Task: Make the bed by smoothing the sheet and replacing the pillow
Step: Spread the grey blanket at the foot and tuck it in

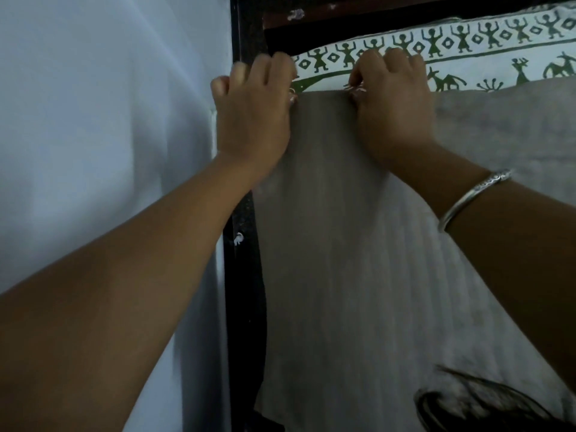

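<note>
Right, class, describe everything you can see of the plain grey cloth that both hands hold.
The plain grey cloth looks thin and soft, with faint lengthwise ribs. It lies flat, its left side by the dark bed frame. Its straight far edge overlaps the white sheet printed with green figures. The left hand pinches its far left corner; the right hand pinches the edge beside it.
</note>
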The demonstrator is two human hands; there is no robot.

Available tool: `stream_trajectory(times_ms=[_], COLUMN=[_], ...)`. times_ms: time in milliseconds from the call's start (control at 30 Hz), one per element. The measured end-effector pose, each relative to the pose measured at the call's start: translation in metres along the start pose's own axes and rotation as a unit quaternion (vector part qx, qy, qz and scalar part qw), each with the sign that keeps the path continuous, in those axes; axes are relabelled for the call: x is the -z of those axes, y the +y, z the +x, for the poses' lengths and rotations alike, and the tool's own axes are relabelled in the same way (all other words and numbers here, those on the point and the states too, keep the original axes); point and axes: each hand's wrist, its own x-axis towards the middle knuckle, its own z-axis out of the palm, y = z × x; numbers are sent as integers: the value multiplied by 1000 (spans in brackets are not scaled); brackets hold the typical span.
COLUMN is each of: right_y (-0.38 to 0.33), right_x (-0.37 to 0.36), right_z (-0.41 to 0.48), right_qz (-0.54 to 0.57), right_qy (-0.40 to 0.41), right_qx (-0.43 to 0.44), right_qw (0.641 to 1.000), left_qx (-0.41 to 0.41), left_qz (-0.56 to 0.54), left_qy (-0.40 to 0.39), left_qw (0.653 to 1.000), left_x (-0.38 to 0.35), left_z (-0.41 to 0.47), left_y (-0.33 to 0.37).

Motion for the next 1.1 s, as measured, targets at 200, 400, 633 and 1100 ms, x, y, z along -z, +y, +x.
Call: stream_trajectory(times_ms=[200,400,633,1100], right_y=[4,-4,44,136], right_x=[2,0,16,44], right_z=[-51,-86,-93,-112], right_qz=[-12,-54,-101,-111], right_qy=[27,-194,-177,-201], right_qx=[56,72,-95,-55], right_qw=[998,977,974,972], left_qx=[-147,-57,-56,-221], left_qz=[-19,-28,15,-7], left_qy=[-119,-181,-189,-267], left_qw=[982,981,980,938], left_x=[-13,-5,-5,-28], left_z=[-39,-57,-67,-19], left_y=[21,20,42,174])
